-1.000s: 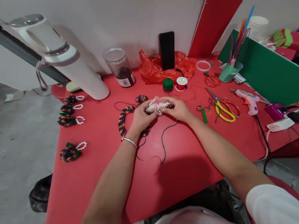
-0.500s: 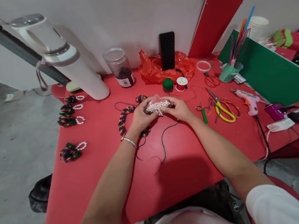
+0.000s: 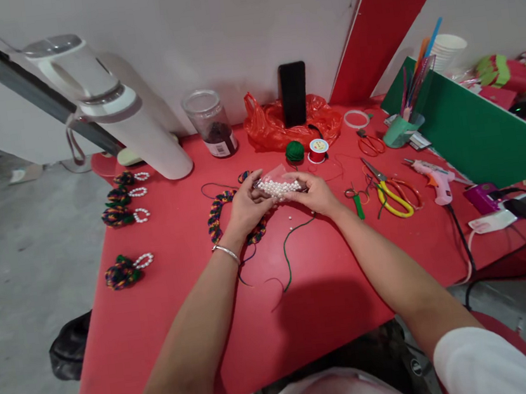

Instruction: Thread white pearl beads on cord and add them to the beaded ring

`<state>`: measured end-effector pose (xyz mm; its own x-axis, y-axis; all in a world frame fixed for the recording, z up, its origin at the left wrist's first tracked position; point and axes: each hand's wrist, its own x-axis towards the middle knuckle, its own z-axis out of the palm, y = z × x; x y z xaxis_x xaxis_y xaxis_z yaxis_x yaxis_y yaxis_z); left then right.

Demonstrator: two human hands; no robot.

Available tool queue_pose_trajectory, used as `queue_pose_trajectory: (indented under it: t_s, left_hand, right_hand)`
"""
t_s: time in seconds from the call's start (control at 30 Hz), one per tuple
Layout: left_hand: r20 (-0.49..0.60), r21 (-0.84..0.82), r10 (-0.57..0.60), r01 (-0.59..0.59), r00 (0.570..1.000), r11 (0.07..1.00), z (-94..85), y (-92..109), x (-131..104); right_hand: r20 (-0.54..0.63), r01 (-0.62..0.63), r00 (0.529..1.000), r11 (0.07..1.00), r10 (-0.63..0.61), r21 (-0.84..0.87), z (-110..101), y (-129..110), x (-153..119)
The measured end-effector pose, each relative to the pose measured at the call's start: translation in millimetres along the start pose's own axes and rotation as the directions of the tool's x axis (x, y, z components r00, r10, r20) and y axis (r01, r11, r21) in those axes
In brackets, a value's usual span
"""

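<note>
Between my two hands is a small clear bag of white pearl beads [image 3: 279, 188]. My left hand [image 3: 247, 206] grips its left side, and my right hand [image 3: 314, 193] grips the right side. A couple of loose beads [image 3: 290, 222] lie on the red table below the bag. Beside and partly under my left hand curves a multicoloured crocheted strip [image 3: 215, 221], its middle hidden by the hand. A green yarn strand [image 3: 286, 252] runs down the table from near my right hand.
Several crocheted pieces with bead loops [image 3: 123, 271] line the left. Behind stand a white flask [image 3: 140, 135], a jar [image 3: 211, 126], a phone [image 3: 294, 94], green yarn [image 3: 294, 151] and a red spool [image 3: 318, 150]. Rightward lie yellow-handled scissors [image 3: 394, 200], a pink glue gun [image 3: 439, 183] and cables.
The bag has tilted and its beads have shifted within it. Loose beads now lie on the table below it. Both hands stay on the bag.
</note>
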<state>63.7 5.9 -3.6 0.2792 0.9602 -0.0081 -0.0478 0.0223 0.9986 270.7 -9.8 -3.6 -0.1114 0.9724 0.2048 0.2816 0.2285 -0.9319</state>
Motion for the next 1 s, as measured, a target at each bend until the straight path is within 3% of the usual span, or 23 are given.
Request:
queue_pose_trajectory:
  t_s: [0.17,0.6,0.8,1.0]
  left_hand:
    - [0.029,0.021,0.023,-0.024,0.999,0.999,-0.7,-1.4,0.7]
    - [0.050,0.051,0.071,-0.074,0.996,0.996,0.5,-1.7,3.2]
    - [0.021,0.050,0.088,-0.089,0.996,0.995,-0.7,-3.6,3.1]
    - [0.031,0.076,0.092,-0.095,0.995,0.993,-1.2,-4.3,4.0]
  right_hand:
    - [-0.076,0.023,0.997,0.997,-0.029,-0.075,2.0,1.3,0.8]
    - [0.049,0.022,0.999,0.998,-0.019,-0.065,-0.4,-3.5,-2.8]
    - [0.034,0.026,0.999,0.996,-0.023,-0.087,0.5,-4.4,-3.1]
    - [0.098,-0.032,0.995,0.999,0.028,0.042,0.9,-5.3,-2.5]
